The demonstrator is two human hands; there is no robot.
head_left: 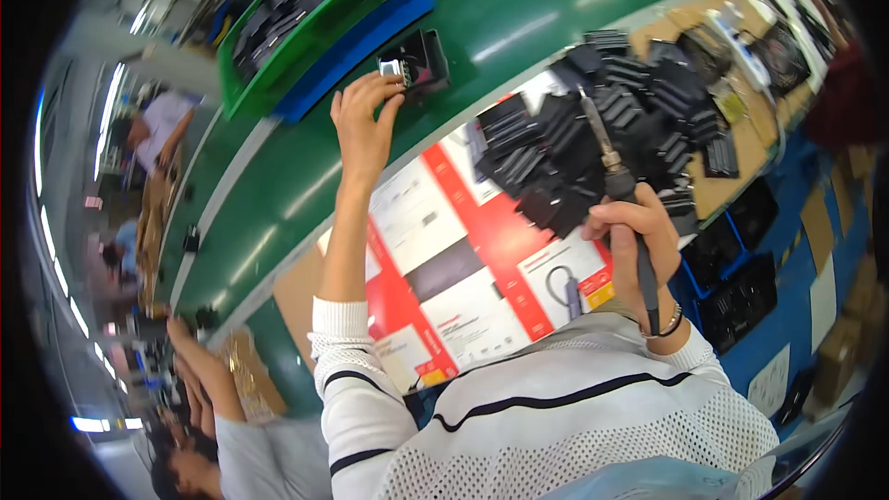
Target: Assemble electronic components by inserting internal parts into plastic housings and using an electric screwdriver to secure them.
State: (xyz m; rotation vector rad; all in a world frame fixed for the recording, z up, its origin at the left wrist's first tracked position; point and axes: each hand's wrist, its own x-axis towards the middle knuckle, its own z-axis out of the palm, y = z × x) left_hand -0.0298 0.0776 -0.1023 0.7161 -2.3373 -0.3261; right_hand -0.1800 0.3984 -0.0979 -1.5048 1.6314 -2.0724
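My right hand (644, 241) is wrapped round the dark handle of a soldering iron (619, 181). Its metal shaft points up and away, over a heap of black plastic parts (593, 120). My left arm reaches out to the green belt. There my left hand (369, 116) has its thumb and fingers apart. Its fingertips are at a small black box-shaped part (424, 63) with a silver piece (393, 68) at its near side. Whether the fingertips press on the silver piece is hard to make out.
Printed red and white cardboard (472, 315) covers my worktop. A green bin (319, 14) of dark parts stands beyond the belt (519, 32), with a blue strip along it. A white power strip (741, 46) lies at right. Dark parts in blue trays (741, 287) sit lower right. Co-workers sit at left.
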